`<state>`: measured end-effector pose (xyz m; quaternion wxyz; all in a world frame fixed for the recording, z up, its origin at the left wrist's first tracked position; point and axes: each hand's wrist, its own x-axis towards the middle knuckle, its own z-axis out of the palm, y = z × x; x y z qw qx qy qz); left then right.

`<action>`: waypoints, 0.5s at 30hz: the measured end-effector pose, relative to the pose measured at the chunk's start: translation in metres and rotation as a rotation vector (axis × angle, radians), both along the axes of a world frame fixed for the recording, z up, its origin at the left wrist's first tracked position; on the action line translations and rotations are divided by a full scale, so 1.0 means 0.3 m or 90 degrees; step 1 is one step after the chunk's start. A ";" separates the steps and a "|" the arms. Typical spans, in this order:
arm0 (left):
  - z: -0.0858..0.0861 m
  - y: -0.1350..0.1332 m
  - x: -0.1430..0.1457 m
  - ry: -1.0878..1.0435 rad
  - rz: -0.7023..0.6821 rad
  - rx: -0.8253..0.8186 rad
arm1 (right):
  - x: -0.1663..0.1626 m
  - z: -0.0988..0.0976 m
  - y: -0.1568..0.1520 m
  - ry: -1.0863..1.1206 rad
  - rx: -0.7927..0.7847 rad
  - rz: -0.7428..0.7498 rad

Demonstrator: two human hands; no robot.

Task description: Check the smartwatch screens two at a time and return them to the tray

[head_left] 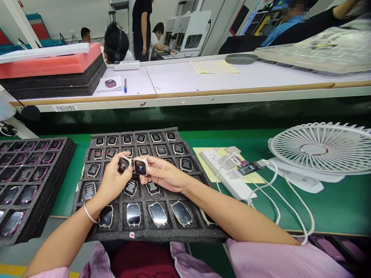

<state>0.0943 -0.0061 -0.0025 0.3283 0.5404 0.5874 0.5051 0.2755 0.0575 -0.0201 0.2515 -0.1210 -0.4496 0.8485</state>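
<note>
Over a dark foam tray (197,233), my left hand (114,178) grips one smartwatch body (123,165) between thumb and fingers. Close beside it, my right hand (164,173) pinches a second smartwatch body (140,167) with a silver-coloured frame. Both watch faces are turned up towards me, and their screens show small marks too fine to read. Rows of similar strapless watches sit in the tray's compartments; several show white text, while a watch (133,214) in the front row has a blank, shiny screen. My hands and forearms hide some compartments.
Left of the tray is a stack of foam trays (55,181) with purple-framed watches. To the right, a white power strip (227,175) with cables lies near a white fan (315,150). A raised shelf (174,83) runs behind, holding red and black foam (58,65). People are beyond it.
</note>
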 end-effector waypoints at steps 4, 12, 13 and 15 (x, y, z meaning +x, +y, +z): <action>0.010 0.006 0.002 -0.142 0.006 -0.078 | -0.008 -0.001 0.011 0.000 -0.044 -0.037; 0.022 0.004 0.002 -0.386 -0.044 -0.151 | -0.003 -0.011 0.060 -0.058 -0.121 -0.167; 0.021 0.005 0.002 -0.383 -0.048 -0.148 | -0.003 -0.010 0.061 -0.059 -0.117 -0.172; 0.018 0.005 0.001 -0.376 -0.053 -0.142 | -0.003 -0.007 0.056 -0.064 -0.099 -0.175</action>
